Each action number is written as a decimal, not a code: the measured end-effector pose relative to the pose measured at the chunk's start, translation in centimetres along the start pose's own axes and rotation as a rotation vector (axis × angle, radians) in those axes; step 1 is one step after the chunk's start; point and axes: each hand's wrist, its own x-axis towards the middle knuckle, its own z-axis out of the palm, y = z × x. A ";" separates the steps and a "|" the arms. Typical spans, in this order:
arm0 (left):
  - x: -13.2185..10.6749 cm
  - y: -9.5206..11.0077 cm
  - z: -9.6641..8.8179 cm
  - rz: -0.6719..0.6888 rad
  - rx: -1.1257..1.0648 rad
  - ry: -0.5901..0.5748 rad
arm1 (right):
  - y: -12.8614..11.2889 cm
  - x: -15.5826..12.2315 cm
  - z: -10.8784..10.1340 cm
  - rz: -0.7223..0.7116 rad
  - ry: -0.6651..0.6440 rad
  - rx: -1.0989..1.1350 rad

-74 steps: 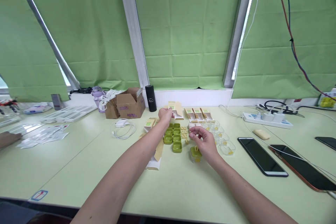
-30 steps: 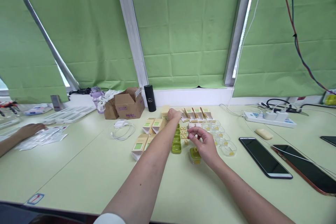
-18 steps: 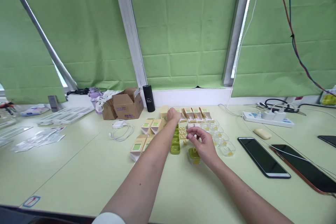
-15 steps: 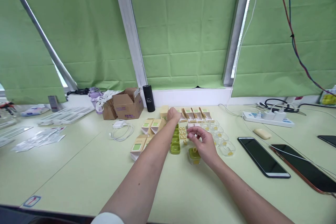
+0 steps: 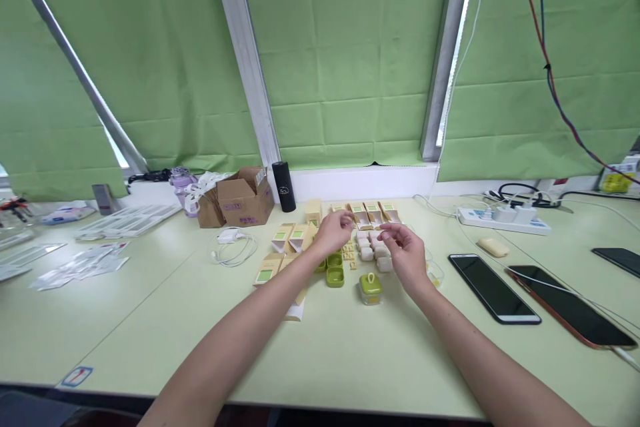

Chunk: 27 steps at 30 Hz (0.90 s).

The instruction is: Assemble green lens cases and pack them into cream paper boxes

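Observation:
My left hand (image 5: 334,231) hovers over the small olive-green cases (image 5: 335,275), its fingers loosely curled and apart, with nothing seen in them. My right hand (image 5: 409,252) is just to its right, above a cluster of cream blocks (image 5: 370,251). Its thumb and forefinger are pinched together, and what they hold is too small to make out. A green lidded case in a clear tray (image 5: 371,287) stands in front of both hands. Kraft boxes with green labels lie at the left (image 5: 283,237) and in a row at the back (image 5: 373,211).
A cardboard box (image 5: 245,197), a black cylinder (image 5: 284,185) and a coiled white cable (image 5: 233,247) sit at the back left. Two phones (image 5: 493,287) (image 5: 570,307), a beige bar (image 5: 493,247) and a power strip (image 5: 503,217) lie to the right. Plastic packets (image 5: 80,267) lie far left.
My left hand has drawn back from the far row of boxes toward the middle. My right hand has risen and shifted right, uncovering the cream blocks. Another person's hand at the far left has gone.

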 end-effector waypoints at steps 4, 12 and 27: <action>-6.6 0.6 -0.6 0.216 0.047 -0.178 | -0.1 0.3 -0.1 -0.050 -0.004 -0.049; -12.0 1.9 0.4 0.335 0.233 -0.274 | 0.2 -0.6 -0.2 -0.166 -0.151 -0.205; -7.6 -0.1 -0.3 0.166 -0.205 0.083 | 0.4 -2.1 0.4 -0.077 -0.238 0.017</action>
